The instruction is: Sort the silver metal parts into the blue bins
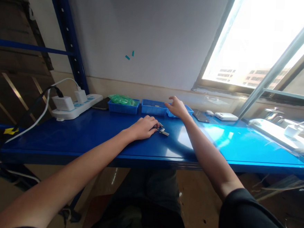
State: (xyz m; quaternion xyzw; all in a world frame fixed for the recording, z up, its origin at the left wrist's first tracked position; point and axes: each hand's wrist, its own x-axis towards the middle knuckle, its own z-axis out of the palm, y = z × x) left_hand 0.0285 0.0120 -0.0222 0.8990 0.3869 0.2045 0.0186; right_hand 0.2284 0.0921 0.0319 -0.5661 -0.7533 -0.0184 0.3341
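On the blue tabletop [96, 131] my left hand [146, 127] rests palm down, its fingers curled. Thumb and forefinger close around something small and dark that I cannot make out. Right beside these fingertips lie a few small silvery metal pieces [164, 132], too small to name. My right hand [177, 107] is raised over the right blue bin [188, 110], fingers apart and nothing seen in them. It partly hides that bin and its contents. To its left stands the middle blue bin [153, 110], with a little something light inside.
A left blue bin [123, 108] holds green plastic bags [123, 100]. Power strips [74, 110] with plugs and cables sit at the left and right. A phone [201, 115] and a white box-like device [226, 116] lie back right. Wall and window rise behind.
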